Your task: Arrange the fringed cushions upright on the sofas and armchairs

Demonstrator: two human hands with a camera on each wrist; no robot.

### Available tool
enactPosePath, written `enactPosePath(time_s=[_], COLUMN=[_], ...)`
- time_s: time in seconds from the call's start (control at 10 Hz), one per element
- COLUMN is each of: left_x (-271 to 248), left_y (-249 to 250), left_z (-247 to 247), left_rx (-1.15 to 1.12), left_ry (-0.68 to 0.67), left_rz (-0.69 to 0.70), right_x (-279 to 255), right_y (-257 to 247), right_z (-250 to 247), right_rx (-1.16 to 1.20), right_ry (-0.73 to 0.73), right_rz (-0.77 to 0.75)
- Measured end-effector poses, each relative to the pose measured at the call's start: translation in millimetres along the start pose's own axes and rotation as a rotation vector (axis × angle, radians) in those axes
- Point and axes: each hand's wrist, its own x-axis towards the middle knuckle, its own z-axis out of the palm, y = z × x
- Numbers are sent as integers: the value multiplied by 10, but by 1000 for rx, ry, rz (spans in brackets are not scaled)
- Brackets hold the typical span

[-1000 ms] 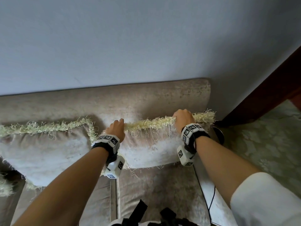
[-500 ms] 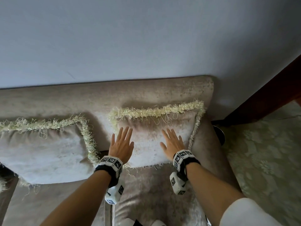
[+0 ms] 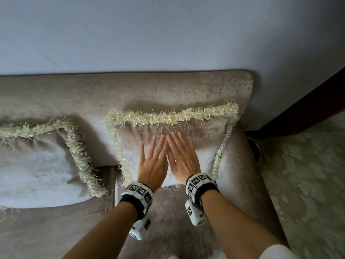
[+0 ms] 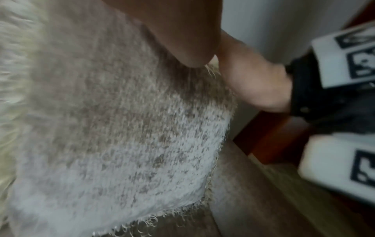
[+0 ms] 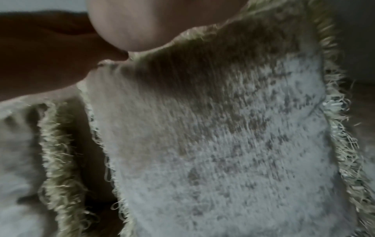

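A beige cushion (image 3: 209, 144) with pale yellow fringe leans upright against the back of the beige sofa (image 3: 168, 90), at its right end. Both my hands lie flat on its front, side by side with fingers straight: left hand (image 3: 153, 157), right hand (image 3: 182, 156). A second fringed cushion (image 3: 37, 165) leans against the sofa back to the left. In the left wrist view the cushion's fabric (image 4: 121, 136) fills the frame beside my palm (image 4: 182, 32). The right wrist view shows the same cushion (image 5: 223, 144) and its fringe, blurred.
A pale wall (image 3: 168, 34) rises behind the sofa. Dark wooden furniture (image 3: 308, 101) stands at the right, above a patterned green carpet (image 3: 308, 184). The sofa's right arm (image 3: 242, 174) lies just beside the cushion.
My hands let go of the cushion's top fringe, dropped to its front and slid together to its middle. The cushion now leans against the sofa back.
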Motion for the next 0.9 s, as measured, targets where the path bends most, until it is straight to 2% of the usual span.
enactPosePath(time_s=[0.1, 0.2, 0.3, 0.4, 0.5, 0.6, 0.7, 0.8, 0.9], left_x=[163, 273, 299, 162, -13, -119, -84, -95, -134], left_y=[-62, -390, -706, -646, -287, 49, -144, -465, -521], left_z=[247, 353, 234, 135, 235, 467, 507, 359, 215], left_rx=[59, 123, 90, 2, 54, 131, 247, 364, 409], left_ry=[-20, -71, -57, -11, -32, -184, -257, -354, -482], left_rz=[80, -53, -334, -461, -236, 178, 165, 14, -252], right_x=[121, 149, 99, -12, -196, -253, -91, -167, -377], right_y=[280, 810, 1231, 1247, 961, 639, 929, 1420, 1655], right_z=[220, 329, 278, 242, 297, 470, 438, 112, -268], right_rx=[-56, -229, -208, 50, 51, -20, -273, -332, -98], right_ry=[-40, -97, -109, -28, 41, -21, -224, -358, -457], right_rz=[0, 100, 431, 752, 642, -10, -211, 256, 775])
